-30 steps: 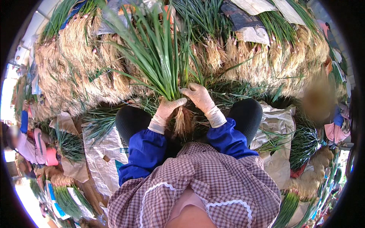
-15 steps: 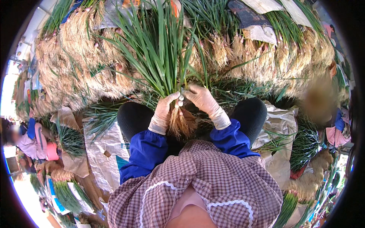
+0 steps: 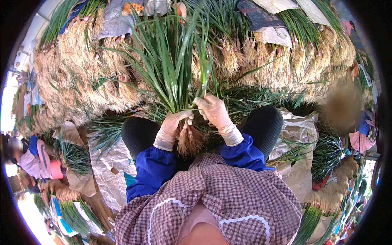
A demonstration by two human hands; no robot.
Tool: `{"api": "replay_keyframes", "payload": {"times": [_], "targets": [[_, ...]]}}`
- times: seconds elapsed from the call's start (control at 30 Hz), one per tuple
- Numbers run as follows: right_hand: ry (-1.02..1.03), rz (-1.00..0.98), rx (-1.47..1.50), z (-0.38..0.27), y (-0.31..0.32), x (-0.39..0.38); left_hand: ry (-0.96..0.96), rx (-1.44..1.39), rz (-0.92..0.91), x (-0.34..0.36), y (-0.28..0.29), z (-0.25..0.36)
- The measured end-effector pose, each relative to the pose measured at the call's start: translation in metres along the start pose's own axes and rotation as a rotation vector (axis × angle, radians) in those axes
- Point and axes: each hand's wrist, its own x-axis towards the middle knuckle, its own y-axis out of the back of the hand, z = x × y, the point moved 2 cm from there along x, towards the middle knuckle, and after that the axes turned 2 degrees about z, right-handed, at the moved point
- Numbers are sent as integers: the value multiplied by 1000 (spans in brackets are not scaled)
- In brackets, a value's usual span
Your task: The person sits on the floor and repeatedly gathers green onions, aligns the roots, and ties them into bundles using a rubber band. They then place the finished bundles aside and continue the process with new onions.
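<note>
My gloved left hand (image 3: pixel 177 122) grips a bunch of long-leaved green onion plants (image 3: pixel 171 77) just above their reddish-brown roots (image 3: pixel 188 139), which hang between my wrists. The leaves fan upward from that grip toward the stacked bundles. My gloved right hand (image 3: pixel 208 109) is closed at the right side of the bunch, pinching a slender leaf or stalk that rises from it; its fingertips are partly hidden.
Root-out bundles (image 3: pixel 294 61) are piled across the back under sacking (image 3: pixel 269 36). My black-clad knees flank the work. A crinkled sack (image 3: pixel 110 171) and loose bundles (image 3: pixel 326 155) lie beside me. A co-worker (image 3: pixel 34 157) is at far left; a blurred smudge covers the right.
The bunch and my left hand have shifted slightly down and left. My right hand's fingers have curled more around a stalk at the bunch's right side.
</note>
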Motion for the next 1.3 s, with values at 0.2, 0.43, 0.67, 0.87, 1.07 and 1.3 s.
{"api": "replay_keyframes", "payload": {"times": [0.2,0.43,0.67,0.87,1.07,1.3], "targets": [[58,-25,190,-8,-3,-9,33,-170,-26,1,-7,2],[556,150,-1045,16,30,-5,-37,-291,0,9,-1,-5],[315,-117,-840,13,1,-35,-270,-208,66,25,-16,-23],[210,141,-229,-3,62,-49,-188,-108,-100,5,-1,18],[585,133,-637,10,38,-62,-114,10,-86,-1,-36,13],[-37,981,-973,38,275,-149,-327,-490,-205,-106,-40,93]]}}
